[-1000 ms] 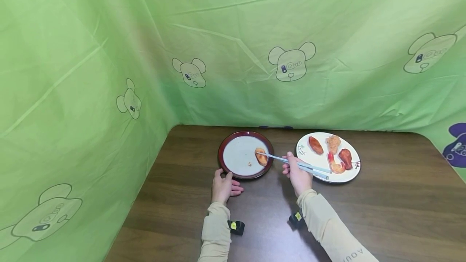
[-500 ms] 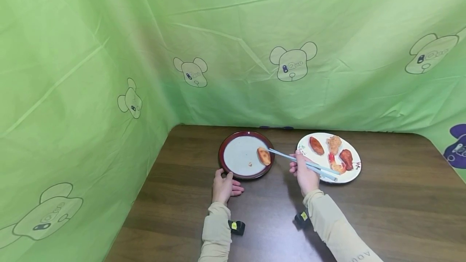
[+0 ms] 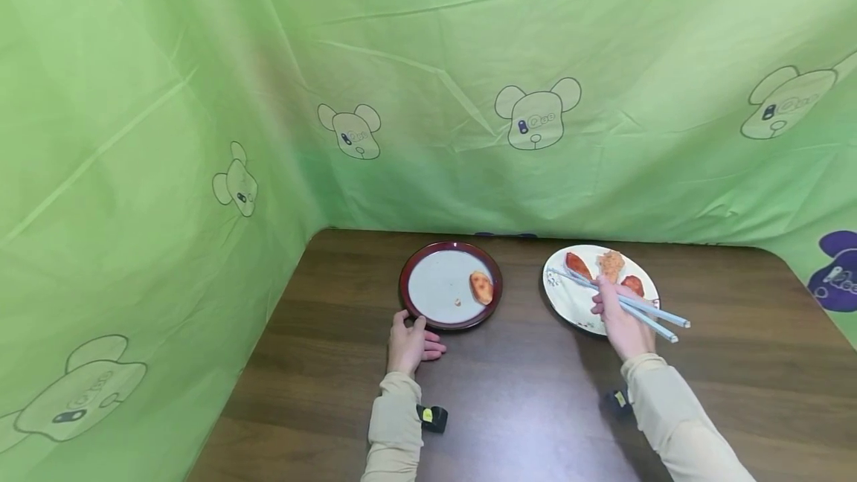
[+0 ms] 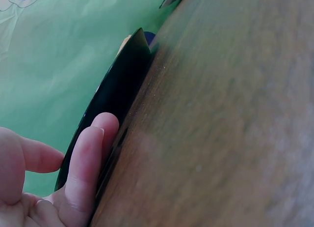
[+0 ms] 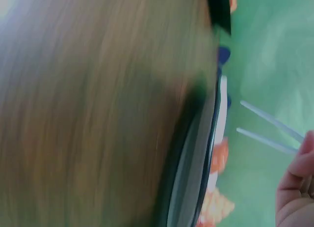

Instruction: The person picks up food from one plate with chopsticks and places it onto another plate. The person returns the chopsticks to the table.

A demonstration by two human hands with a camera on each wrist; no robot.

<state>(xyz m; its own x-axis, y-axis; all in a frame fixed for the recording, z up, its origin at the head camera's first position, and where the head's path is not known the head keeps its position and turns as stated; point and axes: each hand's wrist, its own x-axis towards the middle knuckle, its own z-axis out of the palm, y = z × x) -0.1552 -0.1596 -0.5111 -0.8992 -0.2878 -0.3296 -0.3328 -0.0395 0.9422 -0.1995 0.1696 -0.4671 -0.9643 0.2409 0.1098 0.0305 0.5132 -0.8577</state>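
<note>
My right hand holds a pair of pale blue chopsticks, their tips over the white oval plate. In the right wrist view the chopstick tips are spread apart with nothing between them. On this plate lie a glossy red-brown wing-like piece, a lump of fried chicken and a drumstick, partly covered by the hand. At the near left rim of the round red-rimmed plate, my left hand pinches the edge, thumb and fingers on it. A golden-brown oblong food piece rests inside on the right.
A small crumb lies on the round plate. Both plates stand near the back edge of the brown wooden table. Green cloth with bear drawings hangs behind and to the left.
The chopsticks have let go of the golden-brown piece on the round plate. My right hand has moved right with them, over the white plate. The left hand has stayed at the rim.
</note>
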